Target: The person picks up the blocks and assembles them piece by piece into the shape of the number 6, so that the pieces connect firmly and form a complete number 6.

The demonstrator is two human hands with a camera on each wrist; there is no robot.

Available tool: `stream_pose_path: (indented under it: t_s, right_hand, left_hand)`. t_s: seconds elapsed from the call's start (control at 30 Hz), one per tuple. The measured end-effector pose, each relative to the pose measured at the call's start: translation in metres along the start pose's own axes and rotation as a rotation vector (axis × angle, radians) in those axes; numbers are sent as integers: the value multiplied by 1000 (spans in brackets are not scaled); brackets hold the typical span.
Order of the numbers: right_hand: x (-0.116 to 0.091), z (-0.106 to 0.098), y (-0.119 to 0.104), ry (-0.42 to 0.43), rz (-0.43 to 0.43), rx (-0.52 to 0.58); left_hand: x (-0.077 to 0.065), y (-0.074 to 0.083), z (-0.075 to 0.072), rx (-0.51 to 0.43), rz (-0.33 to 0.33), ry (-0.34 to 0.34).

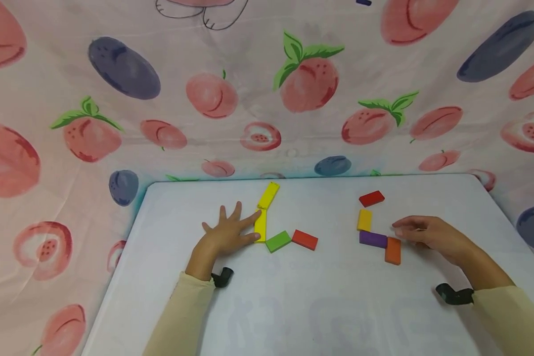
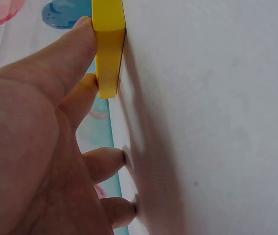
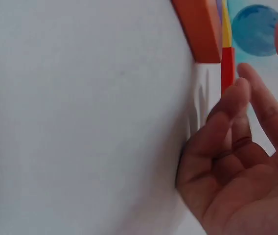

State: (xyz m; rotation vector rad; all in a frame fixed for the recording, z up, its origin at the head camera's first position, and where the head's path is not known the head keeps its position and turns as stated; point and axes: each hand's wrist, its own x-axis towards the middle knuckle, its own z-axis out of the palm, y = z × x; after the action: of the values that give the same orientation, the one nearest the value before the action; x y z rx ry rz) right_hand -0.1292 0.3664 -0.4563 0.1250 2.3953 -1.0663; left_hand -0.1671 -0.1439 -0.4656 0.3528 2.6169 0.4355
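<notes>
My left hand (image 1: pixel 227 235) is spread on the board, its thumb and index fingertips touching the near yellow block (image 1: pixel 260 227) along its left side. In the left wrist view both tips press the same side of that yellow block (image 2: pixel 108 54). Another yellow block (image 1: pixel 268 195) leans off its far end, and a green block (image 1: pixel 278 241) meets its near end. A red block (image 1: pixel 304 240) touches the green one. My right hand (image 1: pixel 431 236), loosely curled and holding nothing, hovers right of an orange block (image 1: pixel 393 250). The orange block (image 3: pixel 200 32) stands apart from the fingers.
Beside the orange block lies a purple block (image 1: pixel 373 239), then an orange-yellow block (image 1: pixel 364 220) and a red block (image 1: pixel 371 199) farther back. All lie on a white board (image 1: pixel 293 296), whose far edge meets a fruit-print cloth (image 1: pixel 293 133). Each wrist wears a black camera mount (image 1: pixel 454 295).
</notes>
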Motion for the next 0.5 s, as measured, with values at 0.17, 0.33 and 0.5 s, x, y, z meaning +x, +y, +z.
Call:
stream_pose_path:
  t_s: [0.17, 0.33, 0.5]
  right_hand:
    - [3, -4, 14, -46, -10, -32]
    - [3, -8, 15, -98, -23, -40]
    - [2, -7, 11, -110, -25, -33]
  left_hand:
    - [0, 2, 1, -3, -5, -5]
    - [0, 1, 1, 10, -5, -6]
    - [0, 2, -1, 6, -4, -4]
